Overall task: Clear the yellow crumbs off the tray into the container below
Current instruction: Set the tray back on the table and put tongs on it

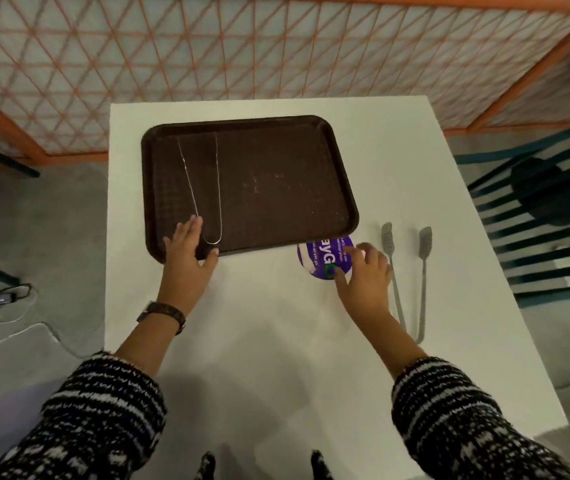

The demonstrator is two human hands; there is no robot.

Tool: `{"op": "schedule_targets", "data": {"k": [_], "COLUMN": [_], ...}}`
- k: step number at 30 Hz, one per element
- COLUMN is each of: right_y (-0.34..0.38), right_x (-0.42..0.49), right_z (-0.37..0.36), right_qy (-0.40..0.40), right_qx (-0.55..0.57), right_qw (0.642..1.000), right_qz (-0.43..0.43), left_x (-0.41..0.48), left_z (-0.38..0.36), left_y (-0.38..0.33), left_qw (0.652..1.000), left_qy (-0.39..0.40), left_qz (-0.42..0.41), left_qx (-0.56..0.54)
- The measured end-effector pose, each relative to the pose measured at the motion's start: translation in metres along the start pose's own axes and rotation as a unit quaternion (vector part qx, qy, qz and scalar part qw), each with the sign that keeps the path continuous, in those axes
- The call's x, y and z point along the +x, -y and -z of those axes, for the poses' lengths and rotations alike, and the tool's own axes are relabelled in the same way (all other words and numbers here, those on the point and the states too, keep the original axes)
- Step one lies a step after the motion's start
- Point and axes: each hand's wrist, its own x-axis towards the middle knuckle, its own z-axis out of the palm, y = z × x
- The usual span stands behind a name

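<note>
A dark brown tray (pixel 276 150) lies on the white table (pixel 269 341). Faint pale crumbs (pixel 269 178) dot its middle and right part. A thin metal tong (pixel 204 188) rests on the tray's left half. My left hand (pixel 188 247) grips the tray's near left corner, fingers on top and thumb on the rim. A round purple container (pixel 323 258) sits partly under the tray's near right corner. My right hand (pixel 363 271) rests on the container's right side, fingers spread over it.
Grey tongs (pixel 408 271) lie on the table right of my right hand. An orange mesh fence (pixel 276 46) stands behind the table. A dark slatted chair (pixel 539 209) is at the right, and cables (pixel 6 303) lie on the floor at the left.
</note>
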Motion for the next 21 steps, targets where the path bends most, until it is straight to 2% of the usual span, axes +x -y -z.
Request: {"op": "schedule_targets", "data": {"k": [2, 4, 9, 16, 21], "right_y": [-0.040, -0.071, -0.112, -0.110, -0.081], "right_x": [-0.014, -0.026, -0.039, -0.035, -0.024], "right_z": [0.010, 0.016, 0.014, 0.009, 0.016], "right_qy": [-0.023, -0.012, 0.039, 0.017, -0.031], "right_qx": [-0.045, -0.065, 0.010, 0.164, 0.213], "right_qw": [0.998, 0.993, 0.969, 0.954, 0.950], "right_qz": [-0.036, -0.094, -0.243, -0.250, -0.228], "left_x": [-0.015, -0.027, -0.041, -0.044, -0.045], "left_z": [-0.017, -0.032, -0.056, -0.052, -0.031], "left_y": [-0.015, -0.029, -0.056, -0.065, -0.058], "left_qw": [0.999, 0.998, 0.994, 0.994, 0.997], "left_qy": [0.028, 0.057, 0.095, 0.089, 0.066], "left_qz": [-0.025, -0.034, -0.054, -0.062, -0.033], "left_qx": [-0.010, -0.011, -0.007, -0.005, -0.023]}}
